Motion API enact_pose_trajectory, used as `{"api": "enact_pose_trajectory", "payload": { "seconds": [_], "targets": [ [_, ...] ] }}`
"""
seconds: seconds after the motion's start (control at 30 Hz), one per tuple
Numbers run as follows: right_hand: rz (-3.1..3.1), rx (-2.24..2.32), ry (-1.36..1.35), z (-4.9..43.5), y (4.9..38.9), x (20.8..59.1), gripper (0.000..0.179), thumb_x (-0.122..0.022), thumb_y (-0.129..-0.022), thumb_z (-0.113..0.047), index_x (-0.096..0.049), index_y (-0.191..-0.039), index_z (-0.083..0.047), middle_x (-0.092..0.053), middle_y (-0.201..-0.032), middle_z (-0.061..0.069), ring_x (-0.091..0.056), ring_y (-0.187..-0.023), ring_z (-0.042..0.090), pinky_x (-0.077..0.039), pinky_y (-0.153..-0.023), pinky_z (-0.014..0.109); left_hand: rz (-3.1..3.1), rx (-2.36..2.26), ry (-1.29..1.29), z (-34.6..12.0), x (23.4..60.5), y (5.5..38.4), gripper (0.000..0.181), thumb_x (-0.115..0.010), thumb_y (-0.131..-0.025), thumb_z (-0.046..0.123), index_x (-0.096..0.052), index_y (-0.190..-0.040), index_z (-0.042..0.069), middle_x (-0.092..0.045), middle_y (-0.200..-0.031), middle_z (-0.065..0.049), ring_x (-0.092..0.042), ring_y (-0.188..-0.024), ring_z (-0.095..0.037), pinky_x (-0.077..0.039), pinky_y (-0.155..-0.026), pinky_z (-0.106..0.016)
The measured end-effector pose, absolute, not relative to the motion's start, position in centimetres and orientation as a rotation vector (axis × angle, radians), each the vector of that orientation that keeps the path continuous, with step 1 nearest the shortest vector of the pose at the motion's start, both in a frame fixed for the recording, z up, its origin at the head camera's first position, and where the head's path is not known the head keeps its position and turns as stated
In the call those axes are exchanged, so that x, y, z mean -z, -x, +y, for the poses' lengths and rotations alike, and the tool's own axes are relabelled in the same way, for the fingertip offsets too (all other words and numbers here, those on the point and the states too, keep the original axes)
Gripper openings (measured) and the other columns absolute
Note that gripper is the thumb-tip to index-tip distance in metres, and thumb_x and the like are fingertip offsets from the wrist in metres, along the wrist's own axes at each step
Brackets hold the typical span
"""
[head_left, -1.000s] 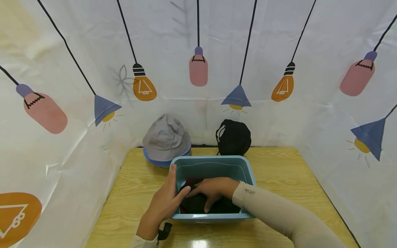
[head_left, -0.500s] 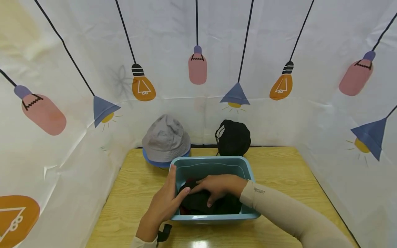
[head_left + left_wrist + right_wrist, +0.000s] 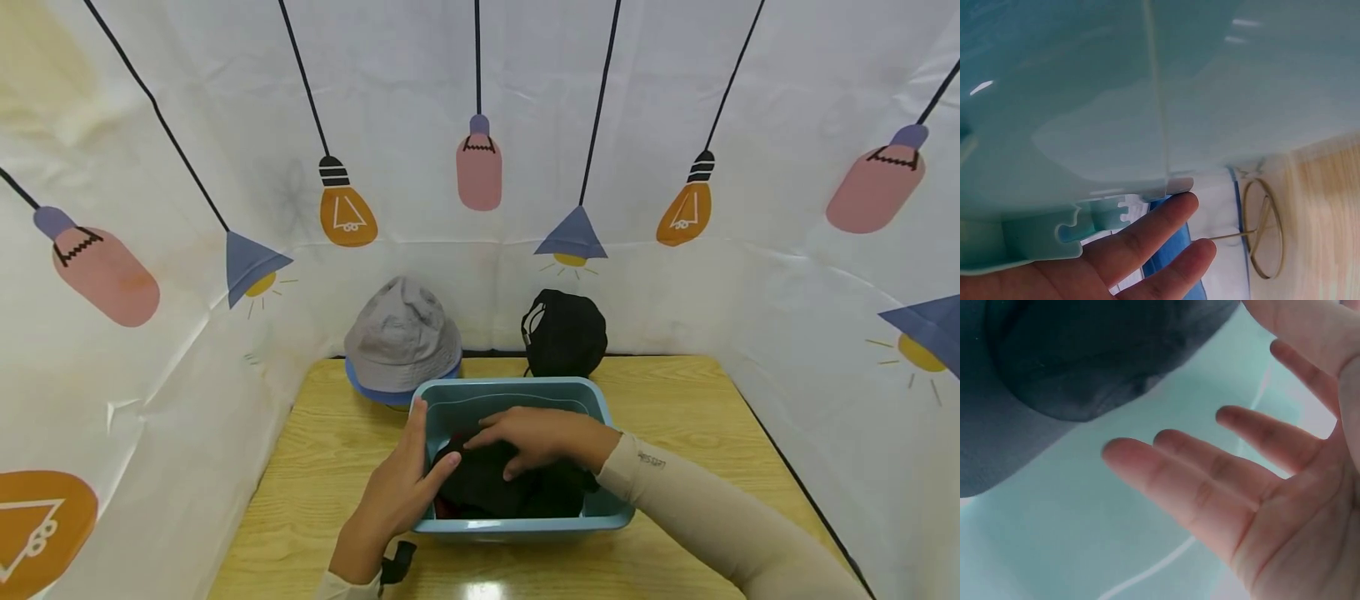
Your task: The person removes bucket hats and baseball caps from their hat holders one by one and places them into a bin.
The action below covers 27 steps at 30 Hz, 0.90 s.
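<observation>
A light blue plastic bin (image 3: 517, 525) stands on the table. Inside lies a dark cap (image 3: 487, 492), its crown and brim close up in the right wrist view, with a dark red patch of cloth beside it. My left hand (image 3: 401, 479) rests at the bin's left side, thumb over the rim; its straight fingers (image 3: 1147, 234) lie along the outer wall in the left wrist view. Over the bin, my right hand (image 3: 543, 437) hovers with fingers spread; the right wrist view shows these fingers (image 3: 1166, 481) apart from the cap.
Behind the bin at left, a grey bucket hat (image 3: 405, 333) sits over a blue brim (image 3: 375, 392). A black cap (image 3: 566, 333) stands at back right. A wire ring stand (image 3: 1263, 228) shows near the blue brim. Lamp-patterned cloth walls enclose the wooden table (image 3: 300, 500).
My right hand has lifted off the dark cap and shifted up and to the right. The left hand keeps its place at the bin's side.
</observation>
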State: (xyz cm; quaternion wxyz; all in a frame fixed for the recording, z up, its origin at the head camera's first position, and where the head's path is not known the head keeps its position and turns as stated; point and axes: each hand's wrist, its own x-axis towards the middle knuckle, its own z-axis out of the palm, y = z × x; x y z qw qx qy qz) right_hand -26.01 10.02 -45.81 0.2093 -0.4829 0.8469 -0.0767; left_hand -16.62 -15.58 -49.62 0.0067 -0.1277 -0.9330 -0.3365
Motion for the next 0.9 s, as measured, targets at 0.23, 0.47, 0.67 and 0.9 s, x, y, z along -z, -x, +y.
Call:
{"api": "enact_pose_trajectory", "payload": {
  "seconds": [0.23, 0.47, 0.67, 0.9],
  "targets": [
    [2.456, 0.271, 1.351, 11.0, 25.7, 43.7, 0.063, -0.078, -0.095, -0.031, -0.052, -0.152, -0.038, -0.047, -0.161, 0.006, -0.049, -0.145, 0.024, -0.046, -0.114, 0.046, -2.923, 1.060, 0.386, -15.5, 49.8, 16.6, 0.090, -0.049, -0.106, 0.055, 0.006, -0.168, 0.019, 0.000, -0.175, 0.000, -0.030, -0.155, -0.031, -0.039, -0.115, -0.061],
    [2.535, 0.352, 1.395, 12.3, 26.1, 42.5, 0.057, -0.075, -0.098, -0.031, -0.054, -0.151, -0.031, -0.051, -0.158, 0.008, -0.051, -0.143, 0.024, -0.048, -0.111, 0.045, -2.930, 1.060, 0.375, -15.6, 49.7, 16.5, 0.092, -0.043, -0.104, 0.065, 0.007, -0.168, 0.021, 0.000, -0.175, 0.001, -0.030, -0.155, -0.031, -0.040, -0.114, -0.060],
    [2.616, 0.418, 1.400, 13.4, 26.3, 41.2, 0.055, -0.075, -0.097, -0.032, -0.057, -0.149, -0.026, -0.055, -0.154, 0.006, -0.056, -0.138, 0.024, -0.051, -0.108, 0.046, -2.927, 1.063, 0.385, -15.6, 49.6, 16.5, 0.092, -0.044, -0.104, 0.065, 0.007, -0.168, 0.021, 0.000, -0.175, 0.000, -0.028, -0.156, -0.031, -0.038, -0.116, -0.060],
    [2.786, 0.534, 1.330, 14.9, 27.1, 40.2, 0.052, -0.077, -0.096, -0.032, -0.062, -0.144, -0.022, -0.056, -0.152, 0.004, -0.057, -0.138, 0.026, -0.049, -0.110, 0.048, -2.923, 1.089, 0.407, -15.5, 49.5, 16.4, 0.092, -0.045, -0.104, 0.063, 0.007, -0.168, 0.021, 0.002, -0.175, 0.000, -0.024, -0.157, -0.029, -0.034, -0.118, -0.060]
  ]
}}
